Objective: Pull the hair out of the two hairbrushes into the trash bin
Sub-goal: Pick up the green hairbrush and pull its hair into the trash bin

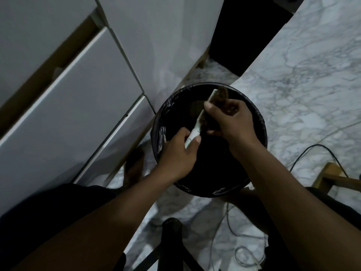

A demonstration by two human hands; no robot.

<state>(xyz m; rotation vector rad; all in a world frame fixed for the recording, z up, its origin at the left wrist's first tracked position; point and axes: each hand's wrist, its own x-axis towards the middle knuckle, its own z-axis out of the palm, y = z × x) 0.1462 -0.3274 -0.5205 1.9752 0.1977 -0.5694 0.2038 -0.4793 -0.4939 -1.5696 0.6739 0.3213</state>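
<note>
A marble floor [304, 61] runs beside white cabinets [64, 90]. The left hand [178, 153] grips the hairbrush [197, 124] handle over the lined trash bin [261, 122], so loosened hair should drop in. The right hand [232, 119] pinches at the bristles. A second brush is not visible; the bin's inside is too dark.

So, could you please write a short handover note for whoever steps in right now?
Left hand: grip closed on the pale handle of the hairbrush, held over the trash bin.
Right hand: fingers pinching the dark hair in the bristles.
Done: a dark clump that may be hair lies in the bin; hard to tell in this light.
Left: strip this brush clean and drop the hair in. The second hairbrush is not in view; find it and do the same.
</note>
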